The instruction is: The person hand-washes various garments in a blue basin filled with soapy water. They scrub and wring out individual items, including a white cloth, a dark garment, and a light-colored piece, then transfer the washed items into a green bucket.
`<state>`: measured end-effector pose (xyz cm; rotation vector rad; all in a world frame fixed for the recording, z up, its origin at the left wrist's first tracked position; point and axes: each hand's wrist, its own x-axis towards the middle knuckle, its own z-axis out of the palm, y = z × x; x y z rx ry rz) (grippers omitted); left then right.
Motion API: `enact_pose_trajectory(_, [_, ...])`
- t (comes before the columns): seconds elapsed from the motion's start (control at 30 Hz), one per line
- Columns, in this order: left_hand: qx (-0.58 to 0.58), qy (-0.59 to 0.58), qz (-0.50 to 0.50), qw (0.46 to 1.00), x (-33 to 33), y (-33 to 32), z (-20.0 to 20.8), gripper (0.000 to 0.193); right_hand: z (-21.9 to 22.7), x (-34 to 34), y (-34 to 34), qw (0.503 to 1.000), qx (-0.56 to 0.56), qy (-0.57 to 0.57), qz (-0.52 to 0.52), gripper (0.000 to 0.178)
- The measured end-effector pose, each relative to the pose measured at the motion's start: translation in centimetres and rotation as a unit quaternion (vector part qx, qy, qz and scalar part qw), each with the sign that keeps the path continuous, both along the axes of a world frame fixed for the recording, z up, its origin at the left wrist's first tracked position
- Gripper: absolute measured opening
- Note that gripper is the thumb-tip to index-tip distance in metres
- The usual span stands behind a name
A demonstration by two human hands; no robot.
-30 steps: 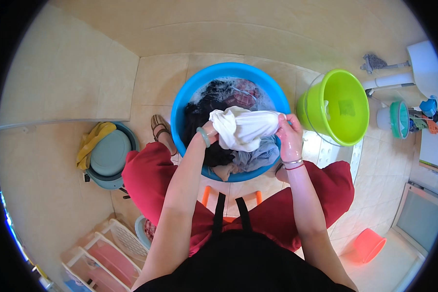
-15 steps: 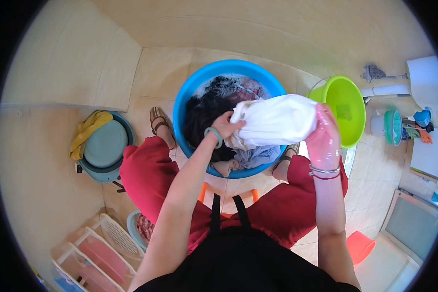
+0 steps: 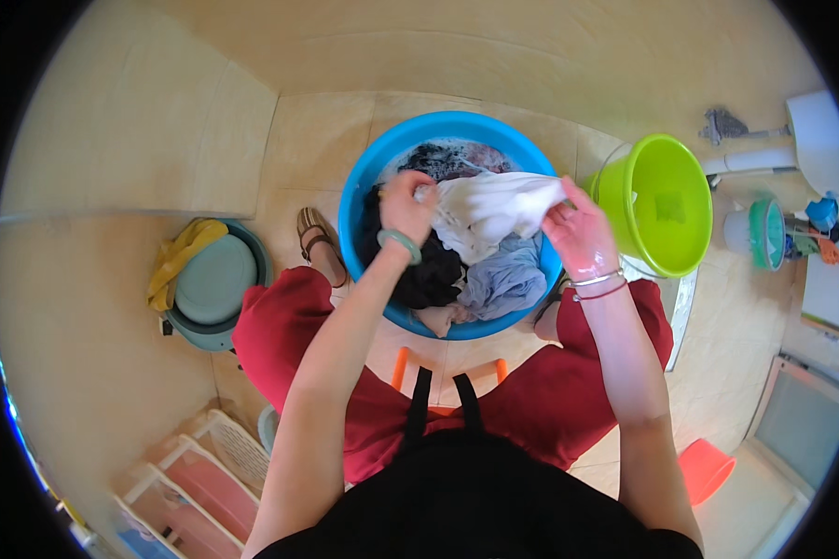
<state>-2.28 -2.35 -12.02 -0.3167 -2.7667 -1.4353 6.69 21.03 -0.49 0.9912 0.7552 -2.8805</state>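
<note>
A white piece of wet-looking clothing (image 3: 494, 210) stretches between my two hands over a round blue basin (image 3: 352, 149); its exact kind cannot be told. My left hand (image 3: 407, 207), with a pale green bangle at the wrist, is closed on its left end. At the right end, my right hand (image 3: 580, 231) pinches the edge between thumb and fingers. Below lie black clothing (image 3: 433, 284), a light blue-grey garment (image 3: 503, 284) and a beige piece (image 3: 438, 320). Foamy water shows along the basin's far side, with dark and reddish cloth in it.
A lime-green bucket (image 3: 671, 210) stands just right of the basin. Stacked grey-green basins (image 3: 216, 279) with a yellow cloth (image 3: 182, 256) sit at left. A white rack (image 3: 196, 484) is lower left, a coral-red tub (image 3: 706, 470) lower right. Walls close in behind and left.
The white clothing has gone from puffed out to loose and drooping, and sits lower over the basin. My left hand moved up and left; my right hand moved slightly left and down.
</note>
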Motion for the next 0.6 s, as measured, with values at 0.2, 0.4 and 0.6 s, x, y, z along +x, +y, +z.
enact_pose_trajectory(0.2, [-0.011,-0.076,-0.117,0.99,6.1,5.1,3.3,0.022,-0.1,-0.8,-2.1,0.998,-0.046,0.035,-0.004,0.026])
enact_pose_trajectory(0.4, [0.306,-0.229,-0.108,0.918,2.5,3.4,6.8,0.016,-0.8,-1.8,0.6,0.995,0.102,0.015,-0.006,0.017])
enact_pose_trajectory(0.6, [0.35,-0.3,-0.061,0.885,-0.7,4.4,15.5,0.023,-1.8,-1.4,-0.4,0.918,0.364,-0.05,0.147,0.05])
